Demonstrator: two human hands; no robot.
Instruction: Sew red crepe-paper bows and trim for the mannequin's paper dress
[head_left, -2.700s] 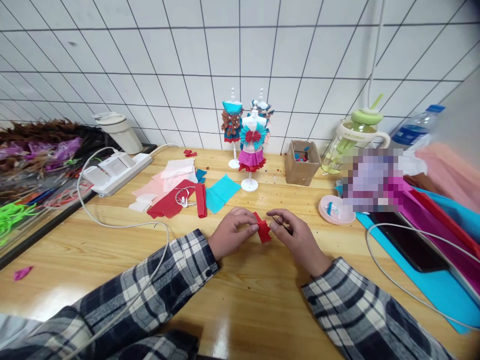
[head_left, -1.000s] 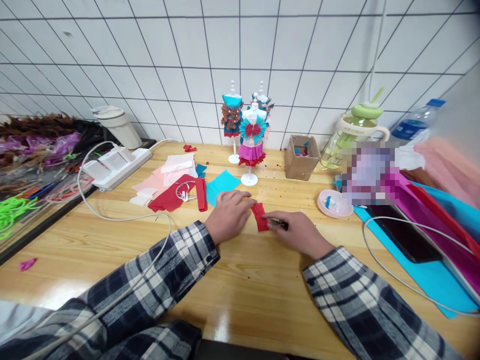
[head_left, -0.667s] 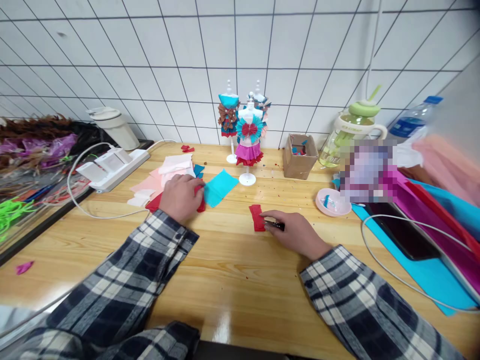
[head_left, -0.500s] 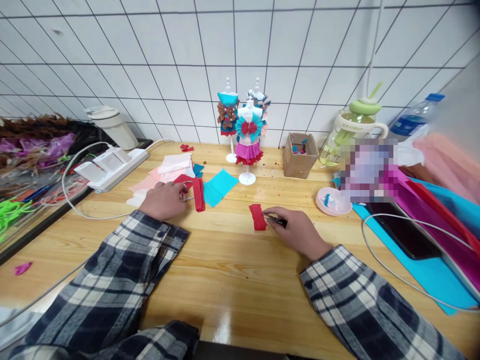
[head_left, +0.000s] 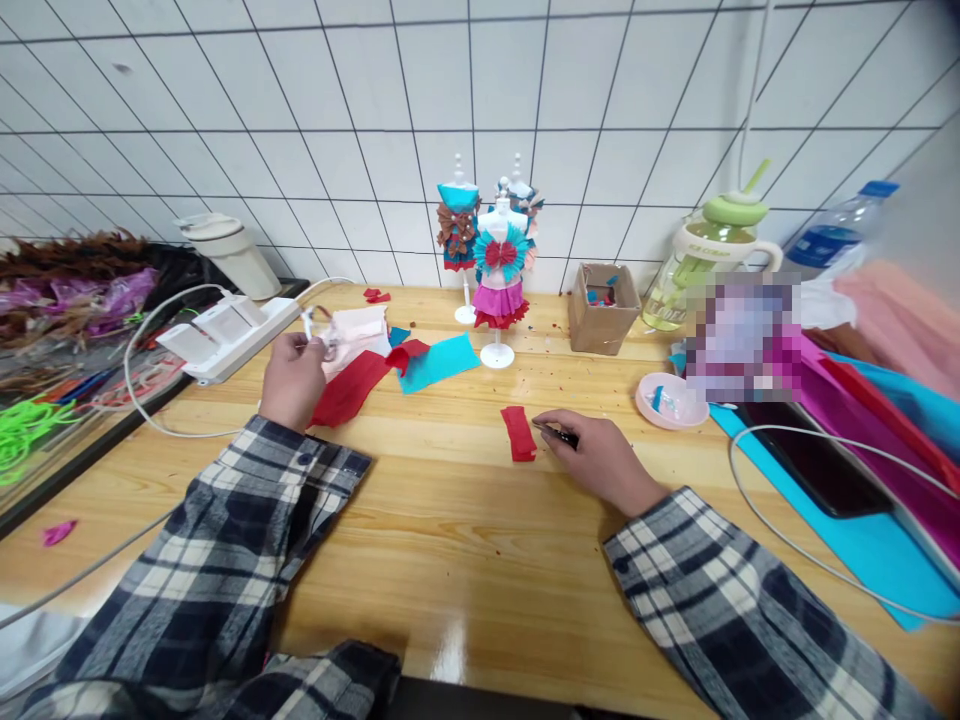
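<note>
Strip (head_left: pixel 518 434) – red, L of R hand (head_left: pixel 596 455)

White cord (head_left: pixel 328 345) now aloft

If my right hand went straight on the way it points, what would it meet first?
Your right hand, holding the dark tool, would probably meet the small red piece beside it first, though the hand's exact height is unclear.

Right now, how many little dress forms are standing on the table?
3: the front dress form, the left rear dress form, and the right rear dress form, partly hidden behind the front one. I can't rule out others behind them.
</note>
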